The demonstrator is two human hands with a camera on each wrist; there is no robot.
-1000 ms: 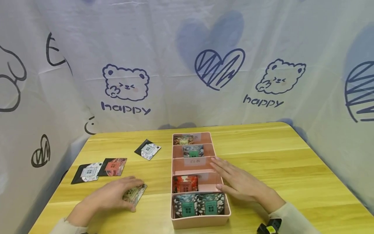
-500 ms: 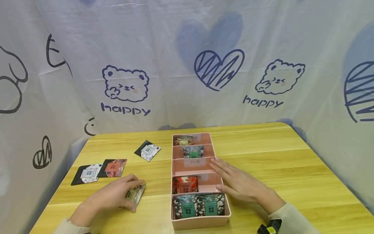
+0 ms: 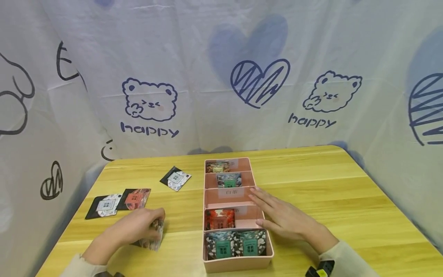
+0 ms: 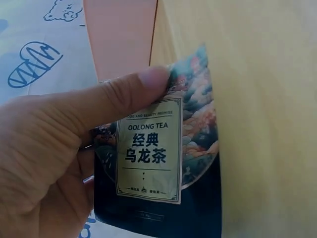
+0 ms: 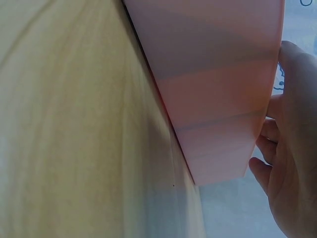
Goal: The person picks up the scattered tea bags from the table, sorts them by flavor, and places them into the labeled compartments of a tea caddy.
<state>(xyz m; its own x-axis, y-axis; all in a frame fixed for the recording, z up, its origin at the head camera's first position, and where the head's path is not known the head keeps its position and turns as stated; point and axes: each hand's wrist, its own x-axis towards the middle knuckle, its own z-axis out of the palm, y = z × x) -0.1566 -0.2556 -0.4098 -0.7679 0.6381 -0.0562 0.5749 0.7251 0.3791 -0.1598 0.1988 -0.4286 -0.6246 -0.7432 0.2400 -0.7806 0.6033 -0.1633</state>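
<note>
My left hand (image 3: 133,227) pinches an oolong tea sachet (image 4: 151,148) between thumb and fingers, left of the pink divided box (image 3: 238,264). In the left wrist view the sachet's pale label faces the camera, its thumb-side top corner partly covered. With straight fingers, my right hand (image 3: 282,215) rests along the box's right rim, also seen against the pink side wall (image 5: 213,94) in the right wrist view. Inside the box, two green-labelled sachets (image 3: 223,246) fill the front compartment, and a red sachet (image 3: 219,219) lies in the one behind it. The middle compartment holds only a paper label.
On the wooden table (image 3: 311,173), a black-and-white sachet (image 3: 175,177) lies left of the box's far end. Farther left, another black-and-white sachet (image 3: 105,205) touches a red-labelled one (image 3: 134,198). The box's two rear compartments each hold a sachet. A printed curtain (image 3: 207,77) hangs behind.
My left hand has gripped the oolong tea sachet, raised and tilted it from its flatter position, and shifted slightly left. The right hand stays at the box's rim.
</note>
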